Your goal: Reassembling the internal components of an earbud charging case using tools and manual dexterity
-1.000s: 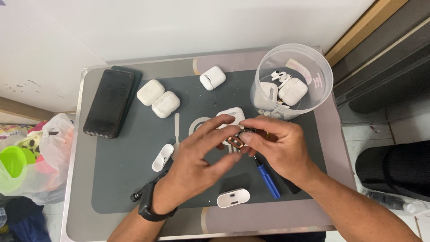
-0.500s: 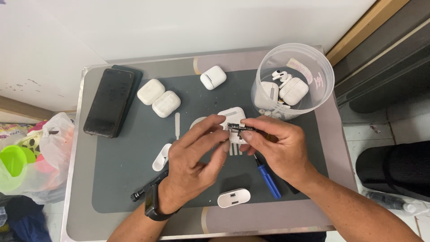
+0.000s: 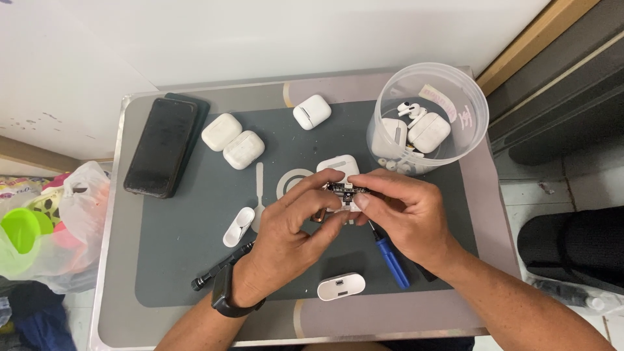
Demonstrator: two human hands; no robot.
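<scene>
Over the middle of a grey work mat (image 3: 188, 227), my left hand (image 3: 289, 224) and my right hand (image 3: 406, 218) pinch a small dark circuit board (image 3: 342, 189) between their fingertips. A white earbud case part (image 3: 338, 164) lies just behind the board, partly hidden by my fingers. A blue-handled screwdriver (image 3: 390, 257) lies under my right hand. A black watch is on my left wrist.
A clear plastic tub (image 3: 455, 140) at the back right holds earbuds and white cases. Three white cases (image 3: 221, 131) (image 3: 244, 149) (image 3: 312, 111) and a black phone (image 3: 160, 147) lie at the back left. A white shell (image 3: 238, 225), a black tool (image 3: 218, 272) and a white piece (image 3: 341, 286) lie nearer.
Both hands have lifted the small board slightly and turned it between the fingertips. Nothing else on the mat has moved.
</scene>
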